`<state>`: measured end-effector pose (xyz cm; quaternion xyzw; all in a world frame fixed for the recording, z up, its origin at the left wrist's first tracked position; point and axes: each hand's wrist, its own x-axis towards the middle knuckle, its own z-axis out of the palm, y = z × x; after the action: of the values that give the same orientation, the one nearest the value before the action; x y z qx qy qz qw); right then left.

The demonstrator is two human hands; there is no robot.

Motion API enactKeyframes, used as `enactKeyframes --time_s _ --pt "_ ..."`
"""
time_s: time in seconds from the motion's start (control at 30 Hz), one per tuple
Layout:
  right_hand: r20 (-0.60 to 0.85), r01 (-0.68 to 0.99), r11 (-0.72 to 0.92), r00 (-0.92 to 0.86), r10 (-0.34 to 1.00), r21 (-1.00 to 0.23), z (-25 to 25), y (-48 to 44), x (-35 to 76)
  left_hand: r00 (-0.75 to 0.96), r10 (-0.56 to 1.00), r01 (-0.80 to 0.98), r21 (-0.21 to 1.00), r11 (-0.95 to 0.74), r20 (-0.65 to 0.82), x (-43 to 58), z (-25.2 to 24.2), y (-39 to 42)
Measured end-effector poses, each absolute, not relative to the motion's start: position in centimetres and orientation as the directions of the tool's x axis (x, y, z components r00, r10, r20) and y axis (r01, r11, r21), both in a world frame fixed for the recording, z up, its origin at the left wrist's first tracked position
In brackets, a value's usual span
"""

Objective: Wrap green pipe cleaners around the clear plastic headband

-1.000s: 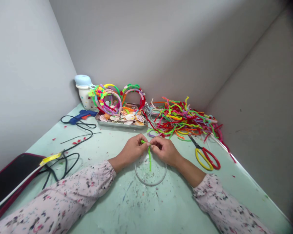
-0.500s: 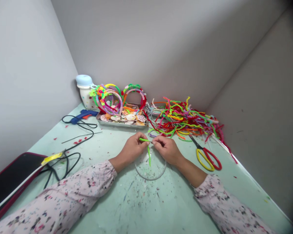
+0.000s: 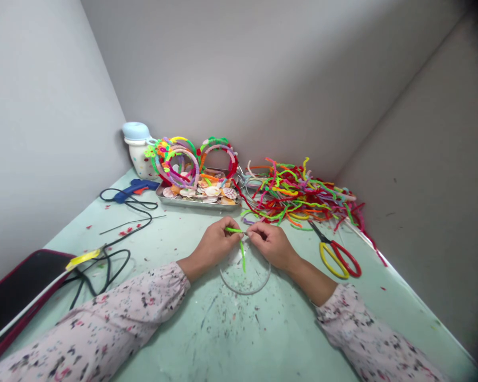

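My left hand (image 3: pixel 219 240) pinches a bright green pipe cleaner (image 3: pixel 242 257) between thumb and fingers. One part of it lies across the fingers, while the other hangs down below the thumb. Close beside it, my right hand (image 3: pixel 271 244) is closed, its fingertips pinching the end of a thin grey headband (image 3: pixel 245 293). The band's bare curve bows toward me beneath both hands. The green pipe cleaner meets the band's tip between the two hands; how it is wound there is too small to make out.
A metal tray (image 3: pixel 197 205) of seashells and wrapped headbands (image 3: pixel 183 168) stands at the back. Right of it lies a pipe cleaner pile (image 3: pixel 295 193), with scissors (image 3: pixel 338 257) nearer. Leftward are a blue glue gun (image 3: pixel 133 188), a black cord (image 3: pixel 111 254), a dark tablet-like device (image 3: pixel 24 286) and a lidded cup (image 3: pixel 139 154).
Both hands stay almost in place, still pinching. The upper part of the green pipe cleaner has tipped slightly to lie more level.
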<state>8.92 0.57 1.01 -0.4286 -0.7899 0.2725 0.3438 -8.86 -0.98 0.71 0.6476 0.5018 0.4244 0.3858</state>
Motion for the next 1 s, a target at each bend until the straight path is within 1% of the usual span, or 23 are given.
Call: enactKeyframes --time_s 0.2,0.7,0.87,1.0 --pt "0.296 0.495 0.473 -0.396 0.869 -0.729 1.1 0.49 8.93 0.135 0.974 0.346 0.912 -0.22 0.184 -8.9 0.89 -1.13" --pt "0.274 0.484 0.439 -0.375 0.886 -0.757 1.11 0.58 8.89 0.15 0.979 0.282 0.943 -0.177 0.139 -8.93 0.21 -0.84" --pt "0.262 0.483 0.436 -0.385 0.885 -0.76 1.09 0.67 8.85 0.144 0.977 0.283 0.939 -0.195 0.159 -8.94 0.11 -0.83" --pt "0.256 0.484 0.435 -0.393 0.884 -0.759 1.07 0.75 8.83 0.131 0.975 0.333 0.918 -0.214 0.179 -8.98 0.13 -0.88"
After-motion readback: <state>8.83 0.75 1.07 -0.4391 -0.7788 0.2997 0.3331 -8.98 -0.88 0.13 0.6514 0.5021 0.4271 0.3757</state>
